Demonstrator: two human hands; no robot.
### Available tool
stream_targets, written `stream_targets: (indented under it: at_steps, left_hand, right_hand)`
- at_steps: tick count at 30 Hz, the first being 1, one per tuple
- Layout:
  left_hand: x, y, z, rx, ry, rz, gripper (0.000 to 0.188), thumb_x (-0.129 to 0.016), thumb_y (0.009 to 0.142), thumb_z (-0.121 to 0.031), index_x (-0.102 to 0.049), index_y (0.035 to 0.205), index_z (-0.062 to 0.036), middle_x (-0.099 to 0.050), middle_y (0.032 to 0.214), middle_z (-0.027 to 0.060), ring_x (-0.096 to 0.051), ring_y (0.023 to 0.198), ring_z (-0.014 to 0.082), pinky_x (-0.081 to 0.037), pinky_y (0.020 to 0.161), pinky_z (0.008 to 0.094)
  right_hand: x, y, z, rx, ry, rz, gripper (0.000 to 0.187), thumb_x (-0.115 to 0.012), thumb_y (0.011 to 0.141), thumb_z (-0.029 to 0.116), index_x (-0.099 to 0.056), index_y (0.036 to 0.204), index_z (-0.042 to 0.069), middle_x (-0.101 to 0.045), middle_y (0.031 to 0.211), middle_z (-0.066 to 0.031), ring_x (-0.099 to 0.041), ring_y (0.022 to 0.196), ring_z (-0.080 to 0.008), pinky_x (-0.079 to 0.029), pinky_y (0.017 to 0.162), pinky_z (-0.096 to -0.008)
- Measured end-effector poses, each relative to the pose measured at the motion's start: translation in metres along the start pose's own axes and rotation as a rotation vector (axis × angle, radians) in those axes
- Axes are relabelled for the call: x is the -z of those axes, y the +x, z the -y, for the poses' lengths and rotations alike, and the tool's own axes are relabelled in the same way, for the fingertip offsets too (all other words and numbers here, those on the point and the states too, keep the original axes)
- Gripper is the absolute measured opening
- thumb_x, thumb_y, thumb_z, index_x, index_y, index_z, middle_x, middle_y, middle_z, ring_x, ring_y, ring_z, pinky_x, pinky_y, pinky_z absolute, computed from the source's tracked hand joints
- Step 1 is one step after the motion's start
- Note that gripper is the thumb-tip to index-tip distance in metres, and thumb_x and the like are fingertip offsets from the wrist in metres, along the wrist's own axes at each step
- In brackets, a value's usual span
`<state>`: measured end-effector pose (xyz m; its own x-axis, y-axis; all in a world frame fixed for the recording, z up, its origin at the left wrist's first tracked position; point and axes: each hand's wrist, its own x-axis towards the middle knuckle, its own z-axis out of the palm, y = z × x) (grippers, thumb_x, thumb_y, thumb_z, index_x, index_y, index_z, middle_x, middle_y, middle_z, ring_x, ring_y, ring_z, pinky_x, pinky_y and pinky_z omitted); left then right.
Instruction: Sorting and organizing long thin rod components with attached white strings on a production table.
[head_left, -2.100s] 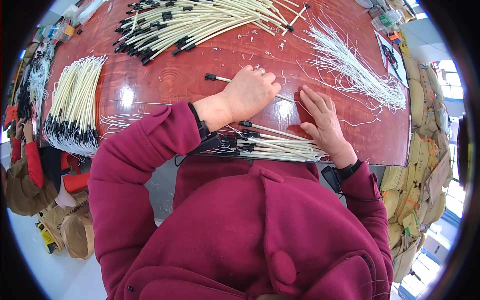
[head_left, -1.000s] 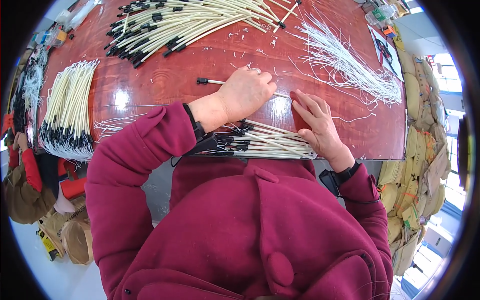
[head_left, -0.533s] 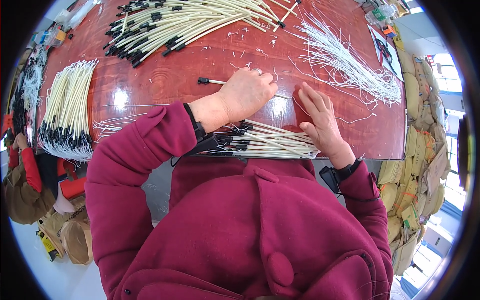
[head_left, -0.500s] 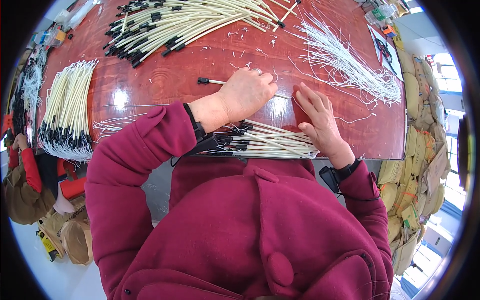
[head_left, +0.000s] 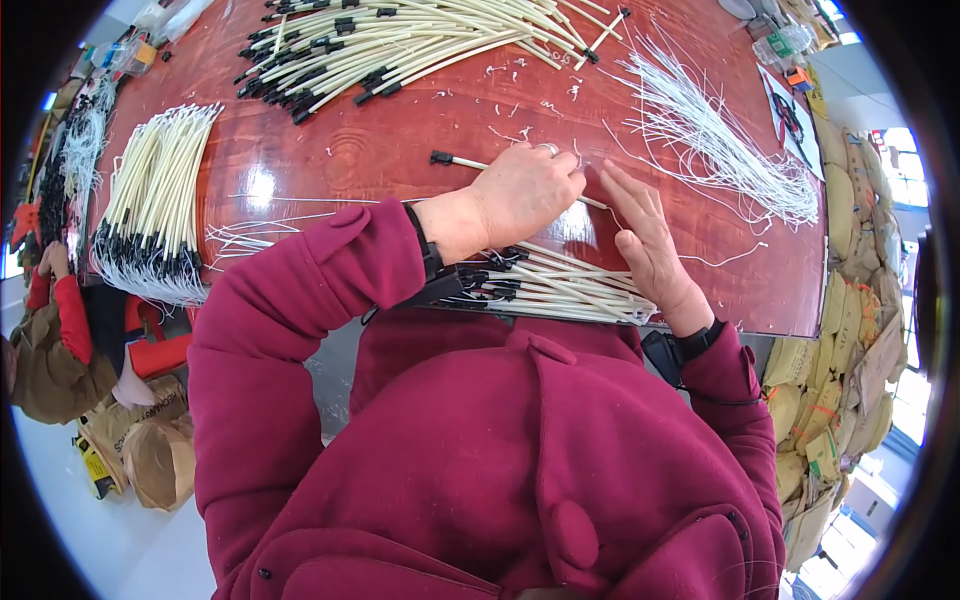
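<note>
My left hand [head_left: 530, 195], with a ring on one finger, is closed over a cream tube [head_left: 592, 202]. The tube's black end cap [head_left: 441, 158] sticks out to the left. A thin white string bends from the tube's right tip toward my right hand [head_left: 652, 245], whose fingers are stretched out and apart from the thumb. Whether that hand touches the string is hard to see. Below both hands, along the near table edge, lies a pile of cream tubes [head_left: 575, 280] with black ends, partly hidden by my left forearm.
A large heap of black-ended tubes [head_left: 400, 50] lies at the far side. White strings [head_left: 730, 150] spread at the right, near red-handled cutters [head_left: 787, 120]. Stacked tubes with strings [head_left: 155, 200] stand at the left. Another person's hands [head_left: 55, 260] show at far left.
The whole view has shifted, so the table appears farther right. My right thumb has risen closer to its fingers. My left hand stays closed on the tube.
</note>
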<state>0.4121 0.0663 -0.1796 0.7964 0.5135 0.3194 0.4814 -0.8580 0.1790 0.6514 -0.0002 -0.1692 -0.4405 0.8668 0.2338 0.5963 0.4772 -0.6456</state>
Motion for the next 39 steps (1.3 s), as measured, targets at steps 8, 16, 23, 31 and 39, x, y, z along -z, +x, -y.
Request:
stream_targets:
  at_steps: [8,16,23,31,39]
  left_hand:
    - [-0.005,0.006,0.001,0.080,-0.022,0.045,0.013,-0.059,0.086,-0.005,-0.058,0.099,-0.0050,-0.063,0.095,0.0099,-0.066,0.094,0.0288,-0.054,0.079,0.0410]
    - [-0.003,0.007,0.000,0.137,-0.167,0.067,0.007,-0.055,0.090,-0.004,-0.056,0.097,-0.0044,-0.065,0.093,0.0137,-0.065,0.091,0.0344,-0.052,0.079,0.0453]
    - [-0.001,0.004,0.000,0.141,-0.249,0.031,0.004,-0.055,0.092,-0.006,-0.056,0.096,-0.0047,-0.065,0.091,0.0144,-0.065,0.089,0.0366,-0.050,0.078,0.0478]
    - [-0.005,0.002,0.003,0.130,-0.251,0.015,0.005,-0.056,0.092,-0.006,-0.056,0.096,-0.0045,-0.065,0.092,0.0137,-0.065,0.090,0.0366,-0.050,0.078,0.0477]
    - [-0.007,0.000,0.003,0.136,-0.254,0.041,0.005,-0.058,0.092,-0.007,-0.056,0.096,-0.0053,-0.065,0.092,0.0128,-0.065,0.090,0.0359,-0.049,0.078,0.0473]
  right_hand:
    - [0.012,-0.017,-0.008,-0.145,-0.281,-0.081,0.063,-0.085,0.077,0.017,-0.063,0.134,0.005,-0.059,0.142,-0.0122,-0.054,0.128,-0.0319,-0.042,0.108,-0.0420]
    - [0.008,-0.020,-0.011,-0.121,-0.278,-0.161,0.030,-0.086,0.075,0.014,-0.073,0.100,0.005,-0.072,0.111,-0.0055,-0.062,0.104,-0.0259,-0.046,0.093,-0.0384]
    - [0.006,-0.014,-0.010,-0.040,-0.307,-0.196,0.012,-0.080,0.079,0.006,-0.074,0.090,0.005,-0.074,0.101,-0.0033,-0.064,0.093,-0.0224,-0.046,0.085,-0.0357]
    - [0.007,-0.010,-0.009,0.027,-0.285,-0.174,0.011,-0.074,0.081,0.000,-0.074,0.091,0.005,-0.074,0.101,-0.0037,-0.064,0.091,-0.0227,-0.046,0.085,-0.0350]
    - [0.004,-0.008,-0.012,0.029,-0.258,-0.170,0.014,-0.074,0.081,-0.001,-0.075,0.093,0.006,-0.075,0.101,-0.0038,-0.064,0.092,-0.0228,-0.046,0.085,-0.0346]
